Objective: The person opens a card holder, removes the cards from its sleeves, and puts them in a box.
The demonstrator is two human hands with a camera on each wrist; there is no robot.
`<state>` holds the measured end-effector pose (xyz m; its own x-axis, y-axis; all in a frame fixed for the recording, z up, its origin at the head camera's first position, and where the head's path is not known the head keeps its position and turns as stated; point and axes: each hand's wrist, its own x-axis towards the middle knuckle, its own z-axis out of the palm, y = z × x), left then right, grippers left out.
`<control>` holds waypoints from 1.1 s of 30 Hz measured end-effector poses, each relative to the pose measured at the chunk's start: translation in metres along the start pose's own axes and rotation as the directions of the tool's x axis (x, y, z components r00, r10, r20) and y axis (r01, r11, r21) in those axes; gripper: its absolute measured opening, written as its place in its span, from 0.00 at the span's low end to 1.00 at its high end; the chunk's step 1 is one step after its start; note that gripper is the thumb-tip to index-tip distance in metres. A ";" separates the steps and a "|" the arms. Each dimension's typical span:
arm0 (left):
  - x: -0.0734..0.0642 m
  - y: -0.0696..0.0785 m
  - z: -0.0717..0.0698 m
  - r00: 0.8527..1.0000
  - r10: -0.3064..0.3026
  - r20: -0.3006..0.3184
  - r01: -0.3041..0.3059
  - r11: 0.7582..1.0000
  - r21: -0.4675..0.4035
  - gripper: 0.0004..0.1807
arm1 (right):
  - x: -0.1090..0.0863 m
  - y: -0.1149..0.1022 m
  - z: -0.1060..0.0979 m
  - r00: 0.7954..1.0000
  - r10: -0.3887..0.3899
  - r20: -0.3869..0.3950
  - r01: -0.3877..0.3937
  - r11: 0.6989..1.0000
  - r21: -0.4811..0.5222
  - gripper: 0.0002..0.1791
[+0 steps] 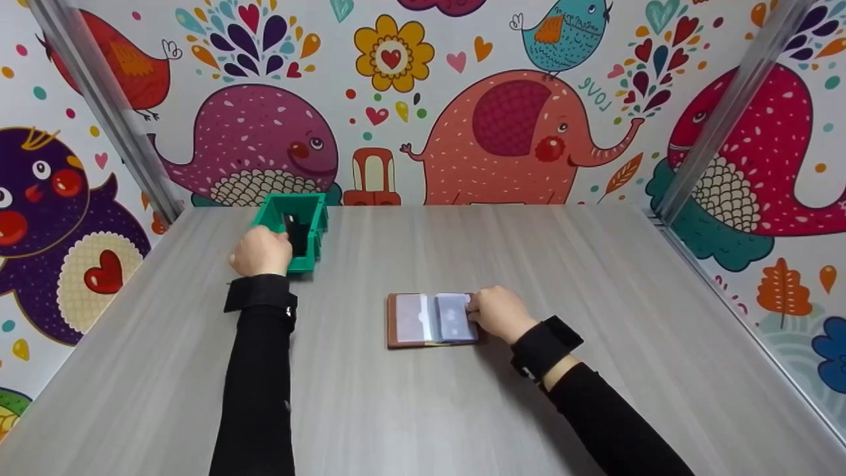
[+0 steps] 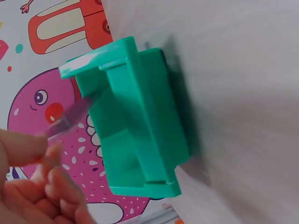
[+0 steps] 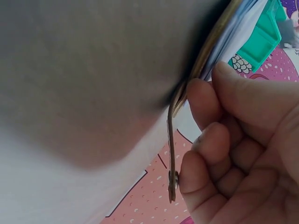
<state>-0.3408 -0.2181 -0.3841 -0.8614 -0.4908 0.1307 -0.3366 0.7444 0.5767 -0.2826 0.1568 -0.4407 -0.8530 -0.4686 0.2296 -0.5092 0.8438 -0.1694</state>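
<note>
A brown card holder (image 1: 392, 330) lies spread on the table with clear plastic sleeves (image 1: 456, 317) inside. My right hand (image 1: 499, 312) is at its right edge, thumb and forefinger pinching the sleeves and cover. In the right wrist view, its strap with a metal snap (image 3: 172, 154) hangs beside the curled fingers of that hand (image 3: 233, 149). My left hand (image 1: 262, 251) is at the near left side of a green plastic bin (image 1: 319, 228). In the left wrist view, thumb and fingers pinch a thin, dark, blurred card-like piece (image 2: 70, 116), its far end over the bin's opening.
The grey wood-grain table (image 1: 370, 410) runs back to a wall printed with cartoon animals (image 1: 509, 152). Metal posts (image 1: 112, 112) stand at the back corners. The bin sits near the back left, close to the wall.
</note>
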 end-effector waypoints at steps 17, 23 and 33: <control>-0.007 -0.001 -0.004 0.997 0.060 0.051 -0.061 0.998 0.006 0.15 | 0.000 0.001 0.000 1.000 -0.001 0.007 0.001 1.000 0.009 0.10; -0.012 0.002 -0.009 0.991 0.083 0.101 -0.079 0.996 -0.040 0.16 | 0.000 0.002 0.001 1.000 0.008 0.007 -0.008 1.000 0.017 0.10; -0.017 0.002 -0.010 0.978 0.121 0.172 -0.108 0.991 -0.082 0.17 | 0.000 0.001 0.000 1.000 0.003 0.004 -0.003 1.000 0.007 0.10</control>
<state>-0.3232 -0.2123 -0.3772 -0.9483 -0.3118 0.0586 -0.2091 0.7531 0.6237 -0.2835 0.1578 -0.4409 -0.8551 -0.4671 0.2251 -0.5073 0.8435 -0.1766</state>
